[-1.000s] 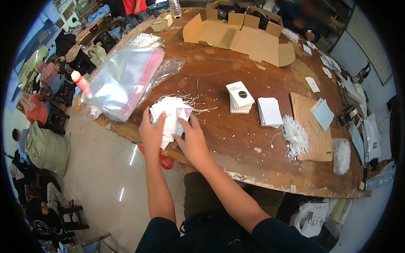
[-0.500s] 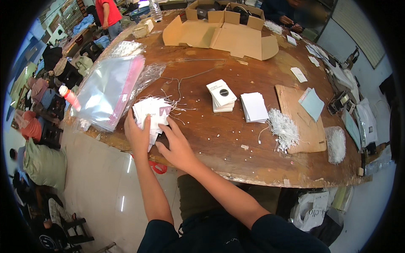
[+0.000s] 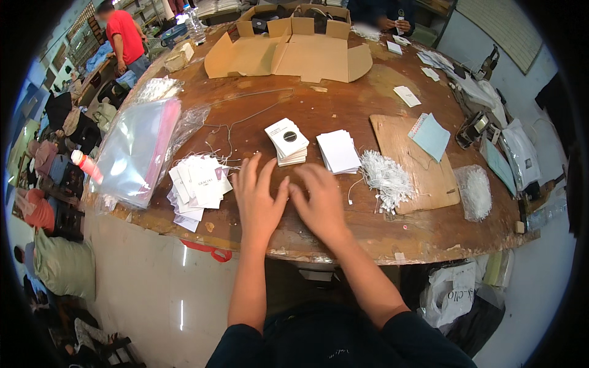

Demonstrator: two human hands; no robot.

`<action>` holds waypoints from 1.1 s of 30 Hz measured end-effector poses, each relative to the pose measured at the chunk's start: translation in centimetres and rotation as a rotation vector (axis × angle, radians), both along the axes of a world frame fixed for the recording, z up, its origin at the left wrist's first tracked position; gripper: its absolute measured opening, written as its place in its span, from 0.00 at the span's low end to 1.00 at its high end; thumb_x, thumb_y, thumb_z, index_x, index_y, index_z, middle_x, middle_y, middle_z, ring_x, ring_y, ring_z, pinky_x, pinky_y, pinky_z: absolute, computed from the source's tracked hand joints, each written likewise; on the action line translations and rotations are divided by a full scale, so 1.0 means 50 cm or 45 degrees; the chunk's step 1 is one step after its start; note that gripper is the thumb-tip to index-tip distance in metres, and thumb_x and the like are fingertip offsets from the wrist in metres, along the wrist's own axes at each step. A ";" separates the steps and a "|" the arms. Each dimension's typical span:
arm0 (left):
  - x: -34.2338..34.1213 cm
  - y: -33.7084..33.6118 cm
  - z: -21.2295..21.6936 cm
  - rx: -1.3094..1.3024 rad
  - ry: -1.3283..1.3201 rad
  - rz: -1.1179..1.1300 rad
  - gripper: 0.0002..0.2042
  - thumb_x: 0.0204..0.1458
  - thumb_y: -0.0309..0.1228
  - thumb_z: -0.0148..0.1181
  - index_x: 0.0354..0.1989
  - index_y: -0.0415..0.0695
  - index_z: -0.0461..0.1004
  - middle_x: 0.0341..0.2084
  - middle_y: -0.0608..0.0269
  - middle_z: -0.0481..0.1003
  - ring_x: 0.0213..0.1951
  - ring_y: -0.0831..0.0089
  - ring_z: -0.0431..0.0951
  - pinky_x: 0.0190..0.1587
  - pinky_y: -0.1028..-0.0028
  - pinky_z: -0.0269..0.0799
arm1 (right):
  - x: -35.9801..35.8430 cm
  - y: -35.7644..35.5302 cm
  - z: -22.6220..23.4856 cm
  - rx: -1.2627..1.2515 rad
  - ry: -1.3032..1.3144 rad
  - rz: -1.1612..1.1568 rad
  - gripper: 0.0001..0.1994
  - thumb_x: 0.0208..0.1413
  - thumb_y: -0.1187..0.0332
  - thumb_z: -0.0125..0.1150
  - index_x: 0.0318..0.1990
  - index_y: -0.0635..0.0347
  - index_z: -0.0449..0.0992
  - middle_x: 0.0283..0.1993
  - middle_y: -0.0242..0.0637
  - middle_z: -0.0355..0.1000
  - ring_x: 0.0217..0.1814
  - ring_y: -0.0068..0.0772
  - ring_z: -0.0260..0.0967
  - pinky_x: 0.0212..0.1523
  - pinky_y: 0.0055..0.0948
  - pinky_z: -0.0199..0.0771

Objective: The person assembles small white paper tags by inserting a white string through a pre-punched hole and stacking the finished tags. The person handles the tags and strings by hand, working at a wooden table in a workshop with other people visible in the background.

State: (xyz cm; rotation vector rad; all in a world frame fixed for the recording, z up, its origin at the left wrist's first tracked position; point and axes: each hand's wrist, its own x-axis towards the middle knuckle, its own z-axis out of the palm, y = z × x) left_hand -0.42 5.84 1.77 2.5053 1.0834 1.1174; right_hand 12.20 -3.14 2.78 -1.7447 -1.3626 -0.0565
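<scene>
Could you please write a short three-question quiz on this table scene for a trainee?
1. True or false: the left hand holds the tags.
2. Which lies right of the white cards? A) strings B) clear bags C) carton
3. What does the blue pad lie on?

Key:
1. False: both it and the right hand lie flat and empty on the table, the tags lying beside it.
2. A
3. The board.
</scene>
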 end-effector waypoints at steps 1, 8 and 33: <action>0.021 0.004 0.003 -0.013 -0.014 -0.054 0.23 0.57 0.41 0.65 0.60 0.46 0.73 0.66 0.49 0.64 0.68 0.43 0.61 0.69 0.43 0.54 | 0.032 0.001 0.006 -0.007 -0.062 -0.068 0.18 0.56 0.67 0.68 0.52 0.64 0.77 0.56 0.50 0.72 0.59 0.53 0.69 0.58 0.46 0.71; 0.115 0.121 0.024 -0.050 0.168 -0.152 0.31 0.52 0.52 0.69 0.59 0.44 0.74 0.65 0.37 0.63 0.65 0.41 0.64 0.64 0.48 0.63 | 0.154 0.017 -0.003 -0.289 -0.236 -0.487 0.23 0.51 0.57 0.73 0.49 0.64 0.81 0.56 0.54 0.73 0.56 0.58 0.70 0.58 0.47 0.71; 0.119 0.227 0.085 -0.538 0.278 -0.587 0.46 0.35 0.39 0.81 0.67 0.43 0.67 0.65 0.53 0.68 0.68 0.56 0.65 0.69 0.61 0.62 | 0.151 0.009 -0.036 -0.278 -0.181 -0.512 0.23 0.50 0.59 0.74 0.49 0.65 0.79 0.59 0.55 0.69 0.59 0.56 0.67 0.54 0.51 0.70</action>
